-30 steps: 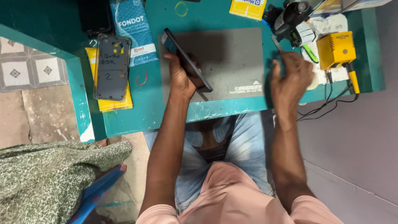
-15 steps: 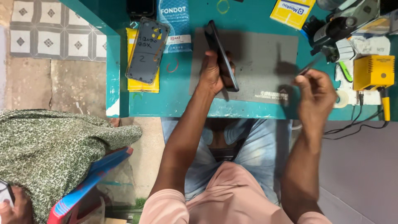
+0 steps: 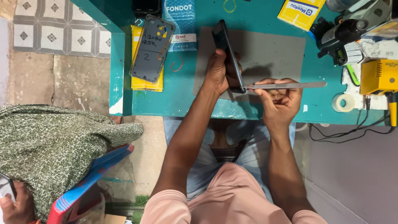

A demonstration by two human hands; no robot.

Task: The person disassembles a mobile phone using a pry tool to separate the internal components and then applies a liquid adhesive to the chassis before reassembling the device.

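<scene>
View: head camera, looking straight down at the hands and a teal tabletop (image 3: 257, 14).
Left hand (image 3: 217, 74): fingers clamped around a dark phone (image 3: 227, 52), which it holds on edge, tilted, over a grey work mat (image 3: 273, 52).
Right hand (image 3: 280, 101): fingers pinched together on a long flat metal tool (image 3: 290, 86), gripped near its left end.
Tool position: it lies roughly level, its left tip touching the lower end of the phone, its other end reaching right over the mat's edge.
Phone position: above the left part of the mat, near the front edge of the tabletop, between the two hands.
Left of the mat: a dark phone back cover (image 3: 152, 49) lies on a yellow pad (image 3: 141, 81); just beside it is a blue packet (image 3: 180, 25); a red rubber band (image 3: 177, 65) lies below the packet.
Right of the mat: a yellow box-shaped device (image 3: 378, 76) with cables, a roll of clear tape (image 3: 343, 102), a black tool (image 3: 340, 31) and a yellow card (image 3: 300, 12).
Lower left: another person's patterned green sleeve (image 3: 54, 145) and hand (image 3: 14, 207), well apart from the tabletop.
</scene>
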